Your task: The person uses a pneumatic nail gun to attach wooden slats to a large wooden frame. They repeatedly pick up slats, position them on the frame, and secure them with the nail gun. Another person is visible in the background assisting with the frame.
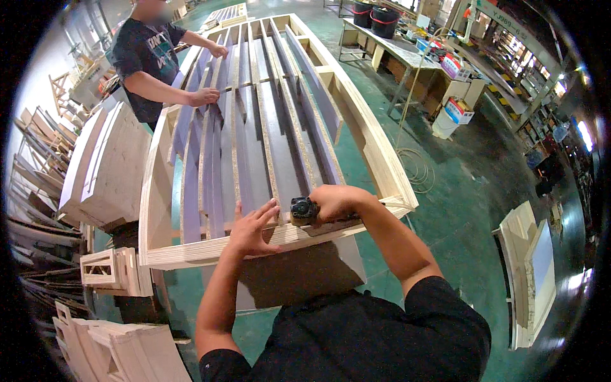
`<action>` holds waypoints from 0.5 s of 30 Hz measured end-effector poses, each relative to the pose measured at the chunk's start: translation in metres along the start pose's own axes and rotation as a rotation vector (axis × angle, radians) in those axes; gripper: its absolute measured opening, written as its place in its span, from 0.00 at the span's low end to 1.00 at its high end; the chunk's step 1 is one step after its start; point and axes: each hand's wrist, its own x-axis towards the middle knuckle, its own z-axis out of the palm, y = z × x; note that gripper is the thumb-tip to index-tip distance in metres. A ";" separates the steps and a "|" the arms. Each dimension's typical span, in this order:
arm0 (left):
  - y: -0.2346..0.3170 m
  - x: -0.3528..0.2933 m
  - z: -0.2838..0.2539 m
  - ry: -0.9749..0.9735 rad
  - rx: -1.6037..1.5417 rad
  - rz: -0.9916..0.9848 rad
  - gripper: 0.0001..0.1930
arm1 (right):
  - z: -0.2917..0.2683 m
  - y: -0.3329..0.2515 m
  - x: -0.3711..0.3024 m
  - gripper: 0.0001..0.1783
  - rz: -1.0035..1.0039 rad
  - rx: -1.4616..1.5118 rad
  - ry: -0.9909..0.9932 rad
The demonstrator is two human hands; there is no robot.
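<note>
A large pale wooden frame [191, 253] lies before me, with long chipboard strips [266, 143] with purple-grey faces running lengthwise inside it. My right hand [334, 201] grips a dark nail gun [303, 211] over the near rail, right of centre. A pale hose [396, 204] shows beside my right forearm. To the left of the tool, my left hand [252, 230] rests at the same rail with its fingers spread, near the strips' ends. It holds nothing that I can see. The nail gun's nose is hidden from view.
A co-worker [149, 67] stands at the far left with both hands on the strips. Stacked panels [105, 165] and wooden frame pieces [114, 270] stand at left. A workbench [407, 54] with black buckets [384, 23] is at far right. Coiled hose [417, 172] lies on the green floor.
</note>
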 end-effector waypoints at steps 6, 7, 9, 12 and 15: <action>0.011 0.001 -0.014 0.014 -0.026 -0.013 0.60 | 0.003 0.005 0.004 0.20 0.017 0.020 -0.032; 0.012 -0.001 -0.014 0.021 -0.035 -0.014 0.60 | 0.004 0.007 0.005 0.19 -0.009 -0.012 -0.013; 0.014 -0.001 -0.014 0.010 -0.023 -0.017 0.60 | 0.006 0.009 0.006 0.18 -0.021 -0.028 -0.007; 0.015 -0.001 -0.017 0.008 -0.007 -0.026 0.60 | 0.006 0.009 0.007 0.18 -0.009 0.008 -0.023; 0.019 -0.001 -0.019 0.008 -0.014 -0.034 0.61 | 0.006 0.009 0.006 0.18 -0.012 0.033 -0.022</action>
